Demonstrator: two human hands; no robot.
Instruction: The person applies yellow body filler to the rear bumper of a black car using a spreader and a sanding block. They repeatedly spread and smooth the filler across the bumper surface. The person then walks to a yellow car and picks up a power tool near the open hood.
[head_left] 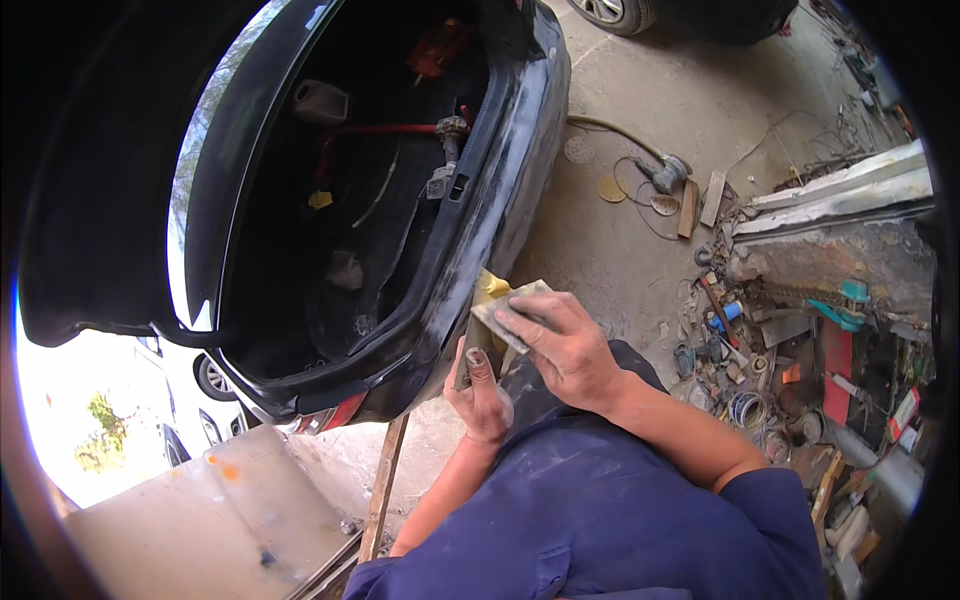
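In my right hand (572, 352) is a flat, putty-caked spreader (522, 300), pinched between thumb and fingers. My left hand (482, 405), just below and to the left, grips a thin flat putty board (466, 362), partly hidden by the spreader and my fingers. A lump of yellow putty (494, 284) shows at the upper edge of these tools. Both hands are in front of my body, close to the rear bumper (500, 200) of a dark car, whose surface carries pale, sanded-looking patches. My left fingertips are smudged grey.
The open trunk (400, 230) holds a red bar, a jug and loose bits. A corded sander (668, 174) lies on the floor beside sanding discs (611, 187) and wood blocks (688, 208). Tools and scrap clutter the right side. A pale panel (200, 520) stands lower left.
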